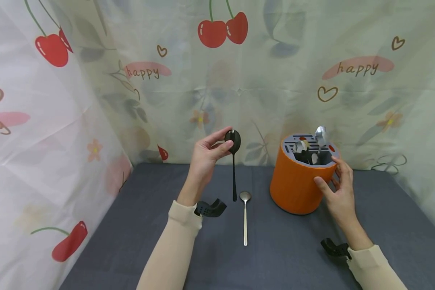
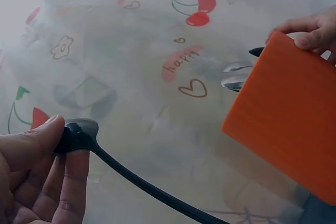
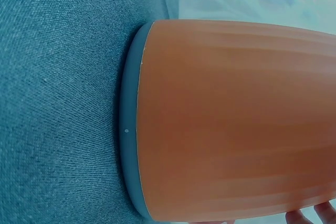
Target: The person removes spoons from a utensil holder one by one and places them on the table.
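Observation:
By its bowl, between thumb and fingers, my left hand [image 1: 205, 158] pinches a black spoon [image 1: 234, 171] in the head view. Its long thin handle hangs straight down over the table. An orange cylindrical utensil holder [image 1: 295, 183] with a grey slotted top stands upright to the right. My right hand [image 1: 341, 189] grips its right side, fingers near the rim and thumb on the front wall. Silver spoons [image 1: 320, 136] stick up out of the holder, bowls upward, along with something dark. In the right wrist view the orange wall [image 3: 236, 119] fills much of the picture.
A silver spoon [image 1: 245, 217] lies on the dark grey table [image 1: 130, 249], left of the holder, its bowl pointing away from me. Printed curtains [image 1: 239, 88] with cherries and hearts hang behind the table and along its left side.

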{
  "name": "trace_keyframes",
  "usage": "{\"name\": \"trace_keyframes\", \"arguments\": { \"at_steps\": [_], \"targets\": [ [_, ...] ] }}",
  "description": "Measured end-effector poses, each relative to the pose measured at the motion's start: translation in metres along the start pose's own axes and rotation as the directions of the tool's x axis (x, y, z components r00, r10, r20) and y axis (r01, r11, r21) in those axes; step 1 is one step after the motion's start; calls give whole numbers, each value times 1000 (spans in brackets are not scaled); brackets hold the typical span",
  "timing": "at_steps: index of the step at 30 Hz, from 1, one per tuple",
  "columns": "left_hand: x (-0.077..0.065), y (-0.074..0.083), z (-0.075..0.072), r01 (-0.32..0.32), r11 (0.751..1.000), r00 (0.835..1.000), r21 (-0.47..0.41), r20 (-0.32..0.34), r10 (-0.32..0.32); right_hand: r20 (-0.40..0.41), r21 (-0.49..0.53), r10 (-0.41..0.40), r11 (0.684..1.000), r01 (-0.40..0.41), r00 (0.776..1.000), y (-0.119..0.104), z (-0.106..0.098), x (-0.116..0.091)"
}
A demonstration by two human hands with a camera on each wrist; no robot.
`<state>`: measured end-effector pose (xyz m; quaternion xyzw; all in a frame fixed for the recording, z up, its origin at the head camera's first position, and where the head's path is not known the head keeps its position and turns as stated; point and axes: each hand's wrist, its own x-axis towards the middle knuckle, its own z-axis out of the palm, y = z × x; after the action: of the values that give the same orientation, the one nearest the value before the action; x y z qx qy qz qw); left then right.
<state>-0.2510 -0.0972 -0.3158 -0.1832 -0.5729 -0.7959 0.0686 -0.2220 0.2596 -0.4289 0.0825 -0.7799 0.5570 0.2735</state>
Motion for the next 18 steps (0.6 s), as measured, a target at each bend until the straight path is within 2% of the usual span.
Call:
{"name": "trace_keyframes", "arguments": {
  "at_steps": [6,11,18],
  "targets": [
    [-5,-15,-10,70,997,997,26,-23,-70,-1,1,-2,1000,2,1000,0,0,0],
    [-6,-29,-17,109,994,991,25,-76,-106,-2,3,-5,1000,5,1000,0,0,0],
    [-11,-49,-24,168,985,973,-42,-155,-172,-5,0,-15,1000,15,1000,0,0,0]
  ]
}}
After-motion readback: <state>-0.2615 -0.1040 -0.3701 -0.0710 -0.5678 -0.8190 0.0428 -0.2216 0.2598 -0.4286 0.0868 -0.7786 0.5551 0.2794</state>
